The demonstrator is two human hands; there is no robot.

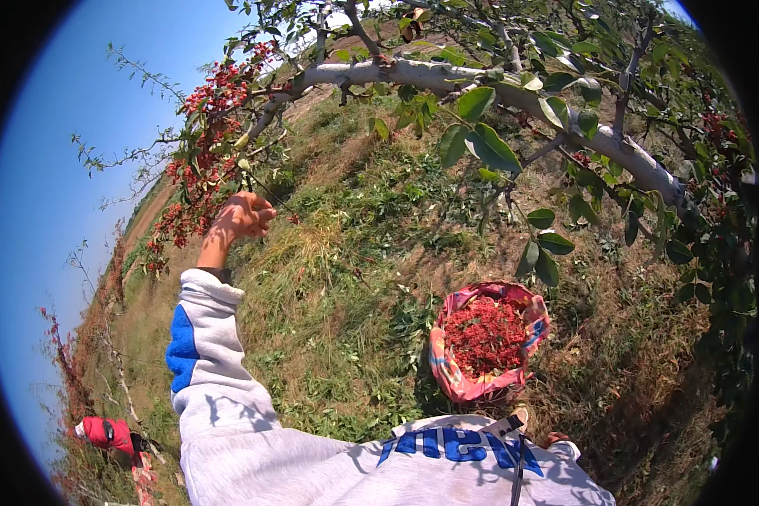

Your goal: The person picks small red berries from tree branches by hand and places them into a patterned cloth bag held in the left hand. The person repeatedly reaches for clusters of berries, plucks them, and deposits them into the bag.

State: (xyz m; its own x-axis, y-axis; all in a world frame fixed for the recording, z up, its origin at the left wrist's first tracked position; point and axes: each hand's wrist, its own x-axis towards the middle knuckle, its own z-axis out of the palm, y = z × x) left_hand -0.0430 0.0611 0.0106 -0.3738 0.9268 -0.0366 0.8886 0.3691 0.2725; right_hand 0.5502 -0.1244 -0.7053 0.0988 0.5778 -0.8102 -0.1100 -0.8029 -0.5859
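Note:
My left hand (243,215) is raised at the left with its fingers curled around a thin dark twig at the end of a pale branch (411,73). Clusters of small red berries (212,148) hang from the tree just beyond and to the left of it. A short twig with a few red berries points away to the right of the hand. My right hand (555,438) is low beside my sweatshirt, largely hidden, and its fingers cannot be made out. Between the hands, nearer the right, a pink patterned bag (446,373) stands on the ground, holding picked red berries (486,334).
The pale limb arches overhead to the right, with leafy twigs (490,148) hanging from it. Grass and weeds (341,278) cover the ground. A person in red (111,434) is at the lower left, beside more berry-bearing shrubs (63,354). A shoe tip (520,416) shows below the bag.

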